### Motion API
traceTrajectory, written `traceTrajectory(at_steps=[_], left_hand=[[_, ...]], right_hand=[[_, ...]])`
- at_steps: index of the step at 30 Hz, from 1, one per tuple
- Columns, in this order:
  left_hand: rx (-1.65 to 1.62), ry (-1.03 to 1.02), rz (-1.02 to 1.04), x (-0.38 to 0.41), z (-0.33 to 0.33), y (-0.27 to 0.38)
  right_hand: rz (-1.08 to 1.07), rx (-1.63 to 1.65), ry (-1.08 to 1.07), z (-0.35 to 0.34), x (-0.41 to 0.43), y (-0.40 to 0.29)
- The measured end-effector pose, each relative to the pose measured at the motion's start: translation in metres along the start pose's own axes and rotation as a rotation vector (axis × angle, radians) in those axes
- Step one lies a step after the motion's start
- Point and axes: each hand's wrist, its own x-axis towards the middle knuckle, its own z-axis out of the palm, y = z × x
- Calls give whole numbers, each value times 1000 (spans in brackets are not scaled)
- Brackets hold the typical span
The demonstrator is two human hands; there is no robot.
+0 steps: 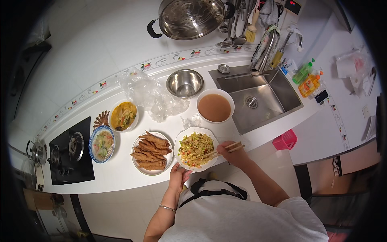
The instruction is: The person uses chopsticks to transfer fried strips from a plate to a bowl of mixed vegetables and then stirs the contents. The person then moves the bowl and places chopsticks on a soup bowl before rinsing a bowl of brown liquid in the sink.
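Note:
A white scalloped plate (179, 144) heaped with fried rice (193, 148) sits at the counter's front edge. My left hand (177, 174) grips the plate's near-left rim, with part of the fingers hidden beneath it. In my right hand (232, 154) is a pair of wooden chopsticks (208, 155), their tips down in the rice. Just left of the rice, several long brown fried pieces of food (151, 151) lie on a round white plate (135, 165). Beyond the rice stands a white bowl of brown liquid (214, 107).
Farther left are a bowl of soup (124, 116), a blue-rimmed bowl of food (102, 143) and a black gas hob (72, 151). Crumpled clear plastic bags (151, 93) and a steel bowl (185, 83) lie toward the wall. A steel sink (257, 96) is at right, with soap bottles (308, 86) beyond.

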Motion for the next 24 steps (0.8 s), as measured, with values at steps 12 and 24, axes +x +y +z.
traceTrajectory(at_steps=[12,24], left_hand=[[-3,0,-3,1,0,-1],[2,-7,2,-1,-1,-1]], right_hand=[[-120,-10,23,-8,6,2],[-59,29,322,-27,0,18]])
